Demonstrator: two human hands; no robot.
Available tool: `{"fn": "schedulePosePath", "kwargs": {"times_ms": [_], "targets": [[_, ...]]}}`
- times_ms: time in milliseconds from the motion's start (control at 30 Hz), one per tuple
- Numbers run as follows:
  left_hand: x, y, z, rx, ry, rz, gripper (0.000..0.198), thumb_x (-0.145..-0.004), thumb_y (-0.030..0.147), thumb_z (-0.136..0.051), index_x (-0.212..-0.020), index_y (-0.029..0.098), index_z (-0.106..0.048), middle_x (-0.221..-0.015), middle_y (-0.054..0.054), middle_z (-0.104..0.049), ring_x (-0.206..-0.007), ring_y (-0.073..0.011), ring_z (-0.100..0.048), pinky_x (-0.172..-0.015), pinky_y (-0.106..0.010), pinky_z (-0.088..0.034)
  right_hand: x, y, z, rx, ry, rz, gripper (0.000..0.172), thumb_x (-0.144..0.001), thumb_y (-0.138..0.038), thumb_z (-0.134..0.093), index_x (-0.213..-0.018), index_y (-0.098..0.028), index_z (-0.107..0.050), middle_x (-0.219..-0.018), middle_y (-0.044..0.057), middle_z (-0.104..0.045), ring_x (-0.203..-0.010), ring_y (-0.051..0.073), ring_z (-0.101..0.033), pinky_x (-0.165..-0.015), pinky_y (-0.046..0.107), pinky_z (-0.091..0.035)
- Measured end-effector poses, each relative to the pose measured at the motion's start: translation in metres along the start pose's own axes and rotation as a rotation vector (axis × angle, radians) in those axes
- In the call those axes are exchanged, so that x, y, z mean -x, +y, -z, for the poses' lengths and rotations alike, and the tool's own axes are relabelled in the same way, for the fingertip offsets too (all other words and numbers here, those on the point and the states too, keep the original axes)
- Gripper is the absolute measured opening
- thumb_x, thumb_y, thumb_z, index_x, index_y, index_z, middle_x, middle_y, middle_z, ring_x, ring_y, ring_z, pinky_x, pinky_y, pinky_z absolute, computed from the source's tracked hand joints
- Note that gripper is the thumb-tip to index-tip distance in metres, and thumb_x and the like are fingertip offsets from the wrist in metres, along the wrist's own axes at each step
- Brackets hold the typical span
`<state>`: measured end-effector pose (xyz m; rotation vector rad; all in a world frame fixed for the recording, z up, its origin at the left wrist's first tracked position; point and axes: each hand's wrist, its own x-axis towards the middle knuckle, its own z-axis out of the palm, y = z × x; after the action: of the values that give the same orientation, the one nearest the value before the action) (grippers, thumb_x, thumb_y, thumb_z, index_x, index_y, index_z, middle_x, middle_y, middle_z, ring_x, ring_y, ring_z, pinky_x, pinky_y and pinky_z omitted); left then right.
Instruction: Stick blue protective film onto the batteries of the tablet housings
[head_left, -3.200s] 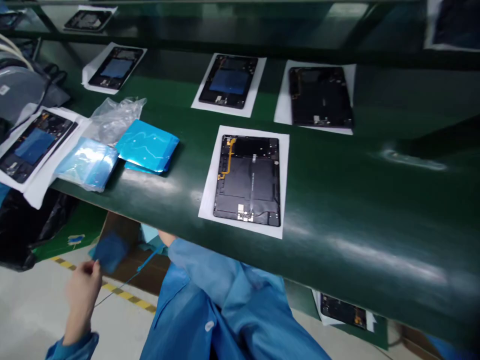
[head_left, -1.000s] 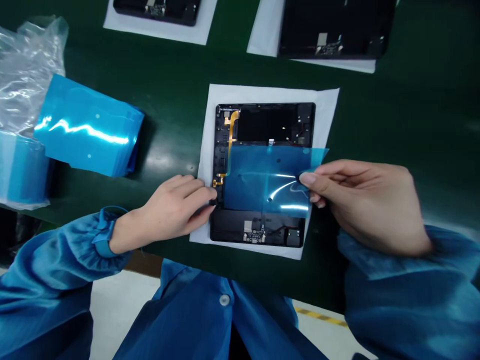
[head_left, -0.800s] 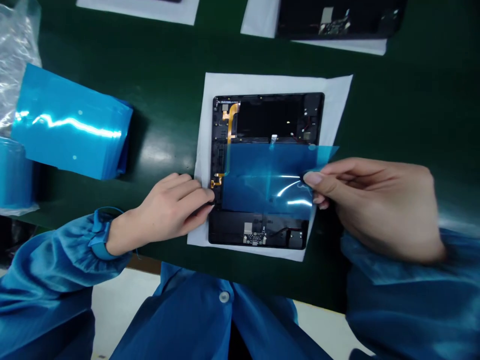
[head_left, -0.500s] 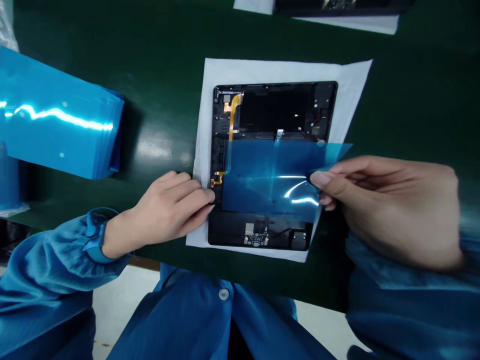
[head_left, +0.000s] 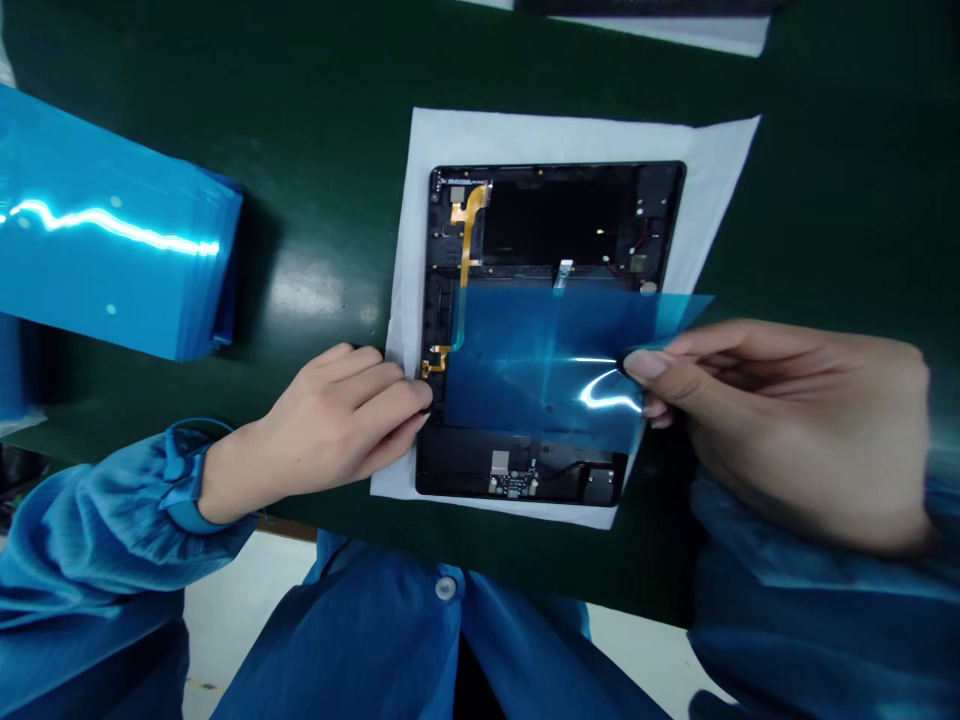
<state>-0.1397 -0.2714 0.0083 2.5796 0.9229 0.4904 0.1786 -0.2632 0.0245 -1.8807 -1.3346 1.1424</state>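
An opened black tablet housing [head_left: 555, 225] lies on a white sheet, its orange ribbon cable [head_left: 466, 240] and small circuit board [head_left: 514, 484] showing. A see-through blue plastic film [head_left: 517, 370] covers the middle of the housing, its right edge bent up. My right hand [head_left: 795, 420] pinches that right edge between thumb and fingers. On the opposite side, my left hand [head_left: 345, 415] has its fingers curled together, thumb and fingertips gripping the housing's left edge. Whether the film touches the parts beneath it I cannot tell.
A stack of blue films [head_left: 112, 230] sits on the green table [head_left: 322, 170] at the left. The white sheet [head_left: 705, 170] sticks out around the housing. Another dark device [head_left: 645, 6] on white sheeting is cut off at the top.
The view has shifted slightly. Both hands keep their holds, and the film lies over the same part of the housing; the light reflection on it has changed shape.
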Motion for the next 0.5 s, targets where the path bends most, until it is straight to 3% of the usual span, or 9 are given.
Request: {"fn": "schedulePosePath", "kwargs": {"times_ms": [233, 500], "targets": [[-0.0008, 0.0000, 0.0006, -0.005, 0.002, -0.017, 0.005, -0.109, 0.022, -0.060, -0.109, 0.017, -0.061, -0.091, -0.002, -0.072, -0.078, -0.0169, -0.060, -0.068, -0.032, -0.042, 0.0011, 0.0038, 0.0018, -0.001, 0.002, 0.015, 0.045, -0.073, -0.067, -0.094, -0.077, -0.024, -0.081, -0.059, 0.002, -0.067, -0.048, 0.012, -0.058, -0.047, 0.029, -0.053], [-0.0012, -0.0004, 0.0006, -0.004, 0.001, -0.018, 0.005, -0.110, 0.021, -0.058, -0.109, 0.017, -0.060, -0.091, -0.002, -0.072, -0.078, -0.0163, -0.059, -0.068, -0.030, -0.041, -0.0018, 0.0064, 0.0013, -0.038, -0.004, 0.025, 0.031, -0.073, -0.048, -0.097, -0.075, -0.022, -0.081, -0.056, 0.000, -0.068, -0.045, 0.011, -0.060, -0.044, 0.022, -0.053]]}}
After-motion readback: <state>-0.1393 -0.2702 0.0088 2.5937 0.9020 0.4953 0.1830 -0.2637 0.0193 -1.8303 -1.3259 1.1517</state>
